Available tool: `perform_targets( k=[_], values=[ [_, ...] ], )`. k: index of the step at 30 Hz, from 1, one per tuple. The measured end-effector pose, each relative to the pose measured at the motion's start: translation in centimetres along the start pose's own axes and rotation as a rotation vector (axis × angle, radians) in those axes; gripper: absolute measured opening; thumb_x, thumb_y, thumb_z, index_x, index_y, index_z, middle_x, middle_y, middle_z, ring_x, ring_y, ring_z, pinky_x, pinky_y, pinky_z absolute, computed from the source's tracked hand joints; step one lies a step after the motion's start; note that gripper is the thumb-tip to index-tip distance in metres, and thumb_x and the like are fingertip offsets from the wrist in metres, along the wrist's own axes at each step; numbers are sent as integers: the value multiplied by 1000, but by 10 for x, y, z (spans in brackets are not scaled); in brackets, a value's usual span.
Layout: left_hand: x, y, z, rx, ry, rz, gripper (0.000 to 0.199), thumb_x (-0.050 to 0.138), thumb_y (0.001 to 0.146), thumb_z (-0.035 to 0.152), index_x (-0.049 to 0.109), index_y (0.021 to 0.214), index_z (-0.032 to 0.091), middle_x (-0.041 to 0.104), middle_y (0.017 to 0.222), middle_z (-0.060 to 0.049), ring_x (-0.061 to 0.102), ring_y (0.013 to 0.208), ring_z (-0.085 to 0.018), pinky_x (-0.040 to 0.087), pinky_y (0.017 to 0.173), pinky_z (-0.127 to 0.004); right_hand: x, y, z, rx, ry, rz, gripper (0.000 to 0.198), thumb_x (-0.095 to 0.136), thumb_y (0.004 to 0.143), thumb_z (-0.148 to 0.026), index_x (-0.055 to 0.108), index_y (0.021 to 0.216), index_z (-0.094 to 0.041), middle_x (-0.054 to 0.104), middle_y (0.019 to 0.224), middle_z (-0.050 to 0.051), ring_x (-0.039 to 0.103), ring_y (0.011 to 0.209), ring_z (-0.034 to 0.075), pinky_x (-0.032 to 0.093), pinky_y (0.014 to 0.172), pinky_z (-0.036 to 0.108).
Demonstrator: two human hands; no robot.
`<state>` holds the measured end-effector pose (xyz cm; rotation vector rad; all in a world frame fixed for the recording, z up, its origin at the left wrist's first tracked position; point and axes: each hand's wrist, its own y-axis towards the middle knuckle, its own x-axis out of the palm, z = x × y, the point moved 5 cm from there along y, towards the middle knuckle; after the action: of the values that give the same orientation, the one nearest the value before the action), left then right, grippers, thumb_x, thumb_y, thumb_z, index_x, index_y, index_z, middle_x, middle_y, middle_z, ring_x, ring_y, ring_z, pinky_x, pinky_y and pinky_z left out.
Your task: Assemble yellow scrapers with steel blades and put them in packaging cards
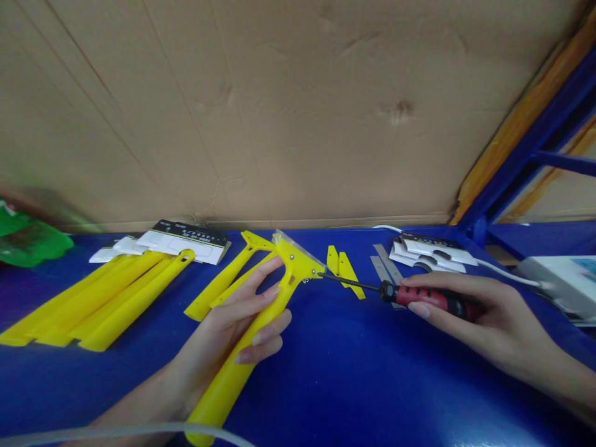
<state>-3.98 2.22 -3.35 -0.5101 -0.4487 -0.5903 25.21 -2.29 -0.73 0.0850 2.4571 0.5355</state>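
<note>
My left hand [254, 310] is wrapped round the handle of a yellow scraper [237, 372], its wide head tilted up and away from me. Small screws show on the head, and a clear strip [298, 245] runs along its far edge. In my right hand [484, 316] is a screwdriver [428, 300] with a red and black handle. Its thin shaft points left, and the tip is at the screw on the right side of the scraper head. Just beyond lie two small yellow plates [344, 271]. Flat metal blades [386, 264] lie behind the screwdriver.
Several yellow handles with cards [135, 298] lie at left, and more yellow scraper bodies [223, 279] behind my left hand. White and black cards [431, 254] and a white box with a cable [559, 279] are at right. Cardboard [279, 112] stands behind the blue table [344, 385].
</note>
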Motion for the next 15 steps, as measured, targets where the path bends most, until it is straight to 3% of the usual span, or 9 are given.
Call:
perform_targets(
  k=[9,15],
  values=[
    [0,-2,-1,-8,-40,-31,64,55,104,27,28,161,42,50,59,5,31,40,-6,24,39,-10,1,-1,1,-13,-11,13,18,80,86,-41,83,103,-36,85,92,2,80,79,26,67,74,39],
    [2,-2,0,-16,-17,-38,67,53,104,26,22,162,40,50,58,5,28,42,-6,27,40,-11,0,-6,-4,-141,-98,12,22,80,88,-33,79,109,-40,84,97,-1,78,79,24,65,74,36]
  ],
)
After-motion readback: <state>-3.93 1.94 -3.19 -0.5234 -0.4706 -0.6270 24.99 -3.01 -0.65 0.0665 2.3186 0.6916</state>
